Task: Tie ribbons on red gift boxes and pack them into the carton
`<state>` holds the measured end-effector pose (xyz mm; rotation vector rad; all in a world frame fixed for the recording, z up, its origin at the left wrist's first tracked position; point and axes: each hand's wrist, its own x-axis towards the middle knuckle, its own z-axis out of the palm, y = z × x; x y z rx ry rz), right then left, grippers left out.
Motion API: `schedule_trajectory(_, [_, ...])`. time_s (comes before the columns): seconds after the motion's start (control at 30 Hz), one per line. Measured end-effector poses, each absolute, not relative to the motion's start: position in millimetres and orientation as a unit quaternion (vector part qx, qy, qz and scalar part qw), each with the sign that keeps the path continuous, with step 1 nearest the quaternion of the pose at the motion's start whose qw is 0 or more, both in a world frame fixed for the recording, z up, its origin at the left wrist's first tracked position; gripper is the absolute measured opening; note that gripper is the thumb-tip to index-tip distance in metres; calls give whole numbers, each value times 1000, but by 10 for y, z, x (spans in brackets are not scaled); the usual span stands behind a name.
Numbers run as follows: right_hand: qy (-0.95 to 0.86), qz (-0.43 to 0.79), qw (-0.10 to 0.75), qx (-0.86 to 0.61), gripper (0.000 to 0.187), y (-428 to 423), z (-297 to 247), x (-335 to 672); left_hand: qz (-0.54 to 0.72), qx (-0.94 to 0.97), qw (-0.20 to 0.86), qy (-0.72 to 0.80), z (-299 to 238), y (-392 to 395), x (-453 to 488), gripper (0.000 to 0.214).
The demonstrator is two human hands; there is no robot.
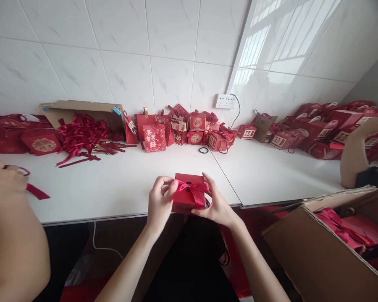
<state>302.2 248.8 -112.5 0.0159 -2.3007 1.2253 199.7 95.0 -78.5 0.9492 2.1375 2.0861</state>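
A small red gift box (pixel 184 205) is held between my two hands at the front edge of the white table (pixel 113 184). Across its top lies a red ribbon bow (pixel 190 188) with a loose tail hanging down the front. On the left side, my left hand (pixel 160 199) is closed, its thumb and forefinger at the left end of the bow. My right hand (pixel 216 203) grips the right side, fingers at the back corner and thumb at the front. The undersides of the box and some fingertips are hidden.
A cardboard box of red ribbons (pixel 82 134) stands at the back left. Several red gift boxes (pixel 197 123) line the wall, with a pile (pixel 321 126) at right. An open carton (pixel 292 247) stands front right. Co-workers' arms reach in at left (pixel 12 235) and right (pixel 353 155).
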Motion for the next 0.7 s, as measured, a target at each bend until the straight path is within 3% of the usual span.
schedule_trajectory(0.13, [-842,302,448,-1,92,2323,-1095,3206,583,466,-246,618,-743,900,2371,6])
schedule_trajectory(0.2, [-820,277,501,6,91,2271,-1073,3326,557,514,-309,575,-737,898,2529,8])
schedule_trajectory(0.7, [-760,215,612,-36,81,2235,-875,3865,529,593,-335,506,-583,1038,2972,4])
